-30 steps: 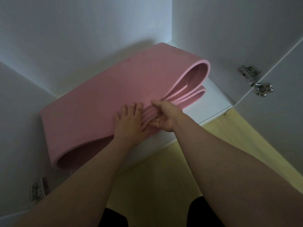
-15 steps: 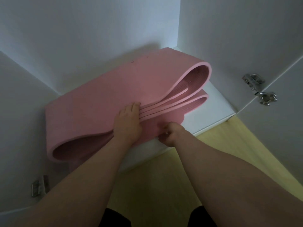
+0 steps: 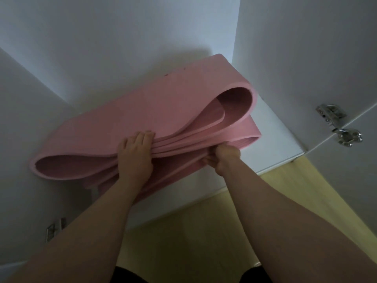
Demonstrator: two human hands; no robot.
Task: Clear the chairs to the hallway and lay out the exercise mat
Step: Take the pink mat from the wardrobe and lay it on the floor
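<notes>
I am on the mat half of the job: the pink exercise mat (image 3: 142, 111) lies folded in loose, sliding layers on the white cupboard shelf (image 3: 277, 144), its far edge against the back wall and an open loop at each end. My left hand (image 3: 135, 156) lies flat on the top layer at the near edge, fingers straight and close together, pressing down. My right hand (image 3: 223, 158), just to its right, curls round the near edge of the lower layers. Its fingers are tucked underneath, so I cannot see how many layers it really holds. I judge the next move to be a draw toward me over the shelf lip and down to the wooden floor (image 3: 204, 231), with top and bottom clamped together. Soft foam like this will probably sag and spill open if either hand slackens. No chair or hallway is in view, so I cannot say whether that part is done. The left loop sits in shadow and I cannot tell whether it rests on the shelf. A metal hinge (image 3: 336, 125) shows on the right door.
</notes>
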